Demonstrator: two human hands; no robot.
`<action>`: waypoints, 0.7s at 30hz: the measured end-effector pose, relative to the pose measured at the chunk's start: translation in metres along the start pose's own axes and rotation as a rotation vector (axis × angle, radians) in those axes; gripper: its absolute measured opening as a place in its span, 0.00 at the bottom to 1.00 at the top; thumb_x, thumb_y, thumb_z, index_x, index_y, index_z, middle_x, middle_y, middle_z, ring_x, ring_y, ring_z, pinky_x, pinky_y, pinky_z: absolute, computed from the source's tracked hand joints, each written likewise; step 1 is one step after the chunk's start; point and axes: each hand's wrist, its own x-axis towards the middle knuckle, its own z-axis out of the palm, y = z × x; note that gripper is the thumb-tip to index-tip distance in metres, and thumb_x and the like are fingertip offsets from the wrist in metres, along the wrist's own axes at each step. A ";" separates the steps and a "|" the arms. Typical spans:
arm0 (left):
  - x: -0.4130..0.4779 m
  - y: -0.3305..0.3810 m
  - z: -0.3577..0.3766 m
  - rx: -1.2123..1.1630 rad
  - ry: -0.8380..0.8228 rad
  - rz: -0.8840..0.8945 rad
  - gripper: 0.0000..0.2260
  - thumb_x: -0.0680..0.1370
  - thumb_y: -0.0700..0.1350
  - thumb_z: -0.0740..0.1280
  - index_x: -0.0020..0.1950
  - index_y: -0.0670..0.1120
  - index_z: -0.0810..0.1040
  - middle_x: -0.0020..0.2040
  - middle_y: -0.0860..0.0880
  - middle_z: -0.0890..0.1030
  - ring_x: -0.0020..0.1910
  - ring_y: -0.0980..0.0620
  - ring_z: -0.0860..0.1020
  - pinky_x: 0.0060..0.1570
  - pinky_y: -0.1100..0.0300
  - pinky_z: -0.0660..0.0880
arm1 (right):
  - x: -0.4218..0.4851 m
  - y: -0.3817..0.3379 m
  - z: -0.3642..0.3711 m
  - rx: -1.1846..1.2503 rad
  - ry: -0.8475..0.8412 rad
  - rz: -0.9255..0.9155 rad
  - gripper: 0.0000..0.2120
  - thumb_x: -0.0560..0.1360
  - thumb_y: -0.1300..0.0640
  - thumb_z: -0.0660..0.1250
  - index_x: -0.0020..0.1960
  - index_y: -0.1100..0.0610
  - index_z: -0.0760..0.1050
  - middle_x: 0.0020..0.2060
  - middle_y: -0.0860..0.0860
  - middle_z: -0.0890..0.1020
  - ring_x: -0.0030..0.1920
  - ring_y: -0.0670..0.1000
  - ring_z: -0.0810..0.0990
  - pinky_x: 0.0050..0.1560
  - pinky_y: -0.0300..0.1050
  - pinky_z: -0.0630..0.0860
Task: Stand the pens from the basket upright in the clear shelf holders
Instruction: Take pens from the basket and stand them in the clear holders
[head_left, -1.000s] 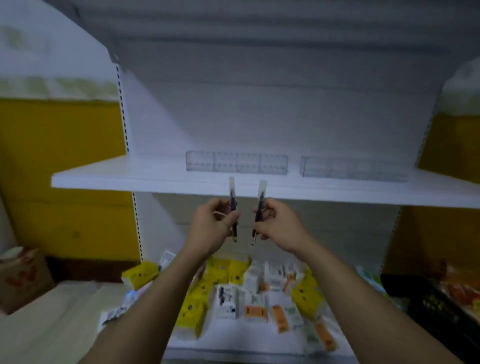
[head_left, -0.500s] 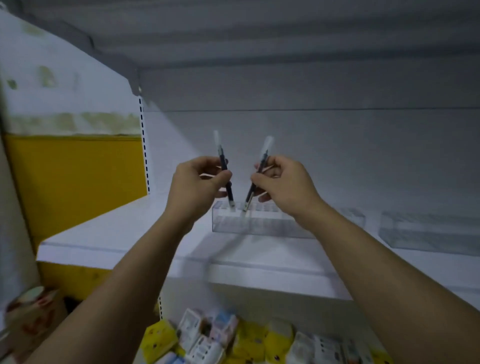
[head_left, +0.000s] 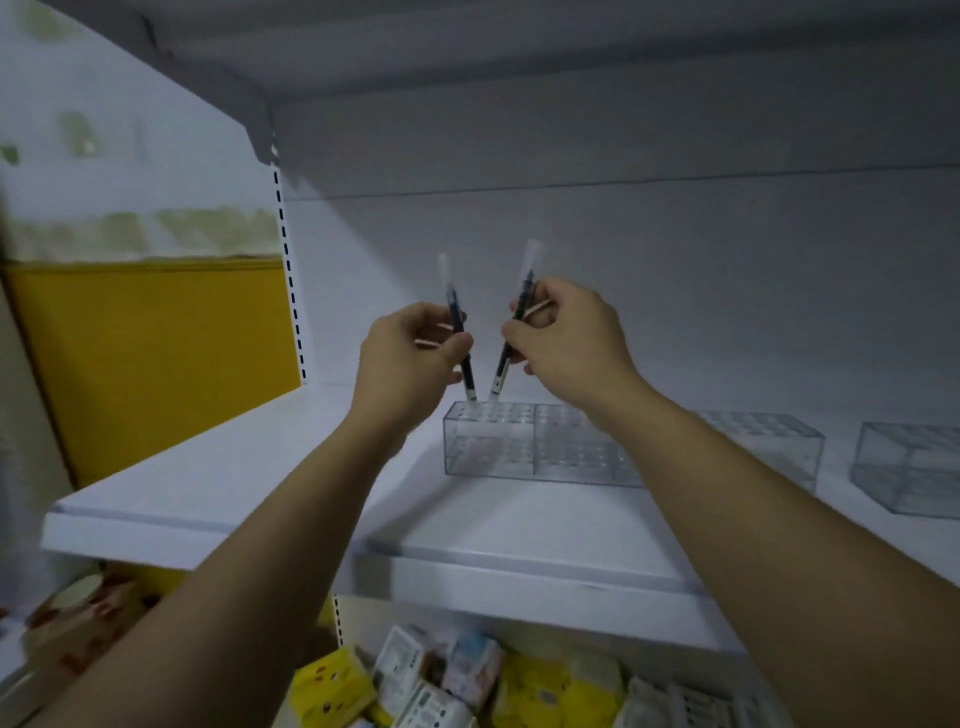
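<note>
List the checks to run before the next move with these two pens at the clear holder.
1. Left hand grips the left pen: ok.
2. Right hand pinches the right pen: ok.
3. Both lower tips are at the top of the clear holder, near its left end: ok.
4. Pens upright: not ok; their tops lean apart in a V.
5. Each tip lined up with its own hole: cannot tell; the holes are too small to make out there.
6. Holder sits flat on the shelf: ok.
</note>
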 end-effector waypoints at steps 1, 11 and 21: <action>-0.001 0.002 0.000 -0.005 0.011 0.002 0.06 0.77 0.39 0.69 0.53 0.47 0.79 0.45 0.47 0.82 0.45 0.50 0.83 0.44 0.57 0.82 | -0.002 -0.003 -0.001 0.008 0.019 0.006 0.04 0.75 0.60 0.70 0.48 0.55 0.76 0.41 0.52 0.83 0.43 0.53 0.83 0.47 0.54 0.82; -0.003 0.003 -0.001 0.081 -0.032 -0.054 0.05 0.76 0.41 0.70 0.51 0.49 0.80 0.43 0.49 0.82 0.43 0.50 0.83 0.49 0.49 0.81 | -0.008 -0.010 -0.003 -0.053 0.034 0.070 0.04 0.75 0.60 0.69 0.49 0.57 0.76 0.40 0.53 0.82 0.43 0.54 0.82 0.50 0.55 0.81; 0.026 0.003 0.000 0.148 -0.068 0.036 0.07 0.77 0.41 0.70 0.54 0.46 0.79 0.44 0.49 0.81 0.42 0.52 0.82 0.36 0.64 0.80 | 0.016 0.000 0.006 -0.075 -0.093 0.049 0.04 0.75 0.60 0.70 0.49 0.56 0.77 0.42 0.53 0.83 0.43 0.54 0.83 0.47 0.51 0.82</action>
